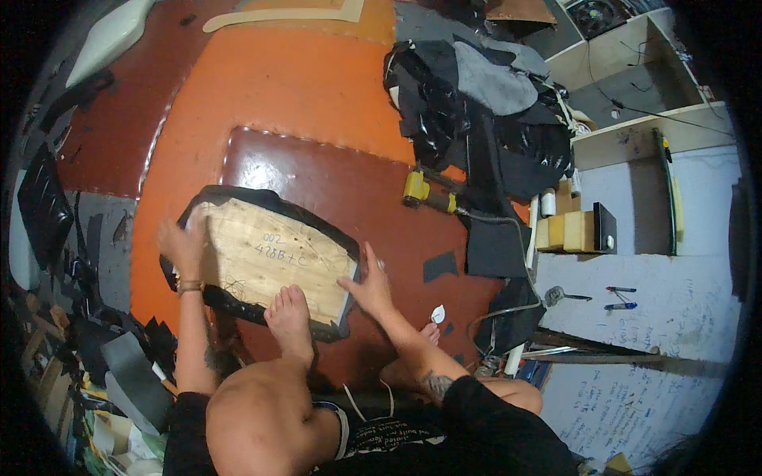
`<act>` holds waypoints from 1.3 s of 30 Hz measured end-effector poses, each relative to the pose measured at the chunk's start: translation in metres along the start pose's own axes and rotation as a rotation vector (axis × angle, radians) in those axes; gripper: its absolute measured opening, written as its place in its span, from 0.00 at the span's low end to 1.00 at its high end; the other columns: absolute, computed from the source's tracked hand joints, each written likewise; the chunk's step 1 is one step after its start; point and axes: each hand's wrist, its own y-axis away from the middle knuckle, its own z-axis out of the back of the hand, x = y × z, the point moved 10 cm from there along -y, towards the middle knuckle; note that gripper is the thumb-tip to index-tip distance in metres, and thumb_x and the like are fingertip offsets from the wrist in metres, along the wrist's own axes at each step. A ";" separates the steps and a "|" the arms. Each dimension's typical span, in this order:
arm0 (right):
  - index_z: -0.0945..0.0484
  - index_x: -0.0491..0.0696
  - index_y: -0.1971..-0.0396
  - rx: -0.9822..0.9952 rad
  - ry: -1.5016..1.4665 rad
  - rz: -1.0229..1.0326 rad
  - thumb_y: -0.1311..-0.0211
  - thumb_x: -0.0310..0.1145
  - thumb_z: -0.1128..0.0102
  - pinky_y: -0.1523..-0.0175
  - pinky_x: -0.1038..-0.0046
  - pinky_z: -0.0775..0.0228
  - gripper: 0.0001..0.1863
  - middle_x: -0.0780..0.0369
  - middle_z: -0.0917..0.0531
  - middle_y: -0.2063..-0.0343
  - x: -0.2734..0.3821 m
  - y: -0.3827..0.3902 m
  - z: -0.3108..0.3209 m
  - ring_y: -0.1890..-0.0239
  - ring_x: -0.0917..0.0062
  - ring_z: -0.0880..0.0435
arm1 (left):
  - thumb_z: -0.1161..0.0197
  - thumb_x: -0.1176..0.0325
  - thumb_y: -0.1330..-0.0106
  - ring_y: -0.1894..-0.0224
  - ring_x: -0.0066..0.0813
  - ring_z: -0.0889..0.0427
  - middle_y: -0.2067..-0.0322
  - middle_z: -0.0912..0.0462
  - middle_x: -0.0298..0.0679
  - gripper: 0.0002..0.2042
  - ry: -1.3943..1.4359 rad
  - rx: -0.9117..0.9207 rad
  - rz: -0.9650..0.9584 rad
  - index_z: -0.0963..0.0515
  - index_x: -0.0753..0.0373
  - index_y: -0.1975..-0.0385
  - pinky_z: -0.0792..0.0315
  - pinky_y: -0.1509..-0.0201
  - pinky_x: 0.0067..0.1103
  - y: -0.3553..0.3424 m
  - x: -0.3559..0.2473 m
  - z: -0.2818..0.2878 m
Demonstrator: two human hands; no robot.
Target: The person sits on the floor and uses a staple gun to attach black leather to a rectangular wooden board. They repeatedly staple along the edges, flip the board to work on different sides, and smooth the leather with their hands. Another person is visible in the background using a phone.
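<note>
A pale wooden board [278,242] with handwriting lies before me, black cover material [246,194] wrapped around its rim like an upholstered seat. My left hand [184,247] grips its left end, fingers closed at the edge. At the right end my right hand [371,289] holds the rim, its thumb on the wood side and its index finger stretched upward along the edge. What lies under both hands' fingers is partly hidden. My bare foot [289,321] presses on the board's near side. To the right, beyond my hands, lies a yellow and black staple gun [415,189] with a hose.
Brown and orange sheeting [317,87] covers the floor. A heap of black and grey material [484,103] lies at the far right. Beside it stand open pale cabinets [635,119] and yellow blocks [567,232]. Pens [621,306] lie on a written-on white surface. Scraps [119,432] crowd the lower left.
</note>
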 end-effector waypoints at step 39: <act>0.30 0.44 0.33 -0.027 0.794 0.008 0.45 0.27 0.30 0.41 0.52 0.26 0.36 0.47 0.19 0.45 -0.082 -0.212 0.111 0.44 0.51 0.19 | 0.37 0.50 0.29 0.18 0.50 0.54 0.19 0.50 0.45 0.33 -0.003 0.725 -0.996 0.35 0.40 0.24 0.55 0.19 0.52 0.242 -0.226 -0.086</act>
